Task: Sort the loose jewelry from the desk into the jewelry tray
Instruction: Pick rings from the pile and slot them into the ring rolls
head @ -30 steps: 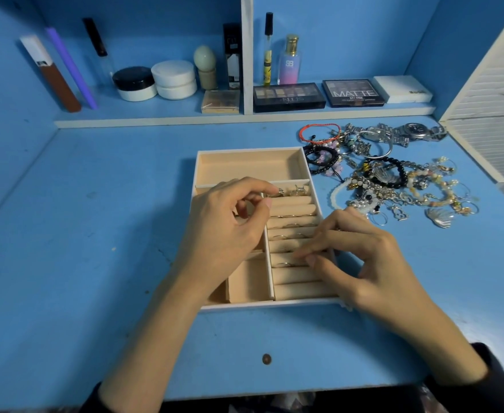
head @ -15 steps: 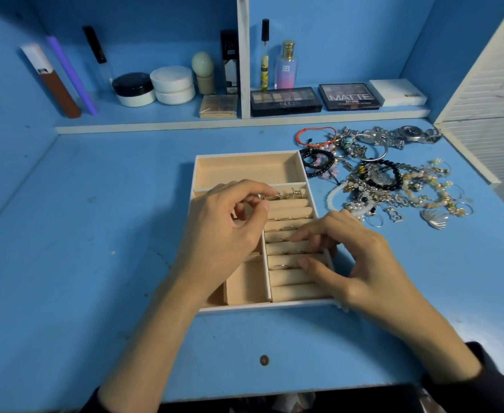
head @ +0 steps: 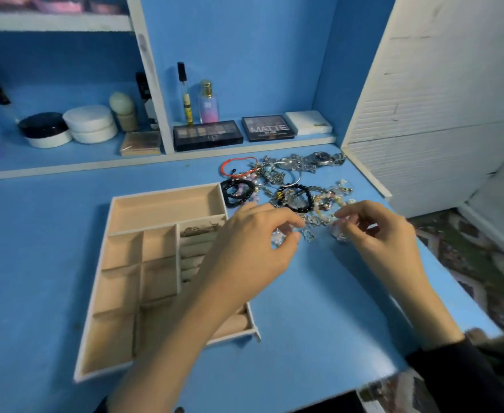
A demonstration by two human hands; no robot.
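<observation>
Jewelry pile [head: 298, 198], centre right, looks light and tangly; pinch 1 loose piece. Left hand [head: 253, 245] and right hand [head: 378, 236] curl over it, apart; grip unclear.

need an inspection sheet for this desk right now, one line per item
surface: blue painted desk top, tray and jewelry lying on it
job's things: beige compartmented jewelry tray, small metal rings in its top roll slot; tangled pile of loose bracelets and beads right of tray, silver metal wristwatch at its far edge
clutter: black eyeshadow palettes, white round jars, pink perfume bottle on back ledge
hands: left hand and right hand over pile's near edge, fingers curled; grip unclear in blur
cables: nothing seen
surroundings: white slatted panel at right; patterned covering below desk edge
</observation>
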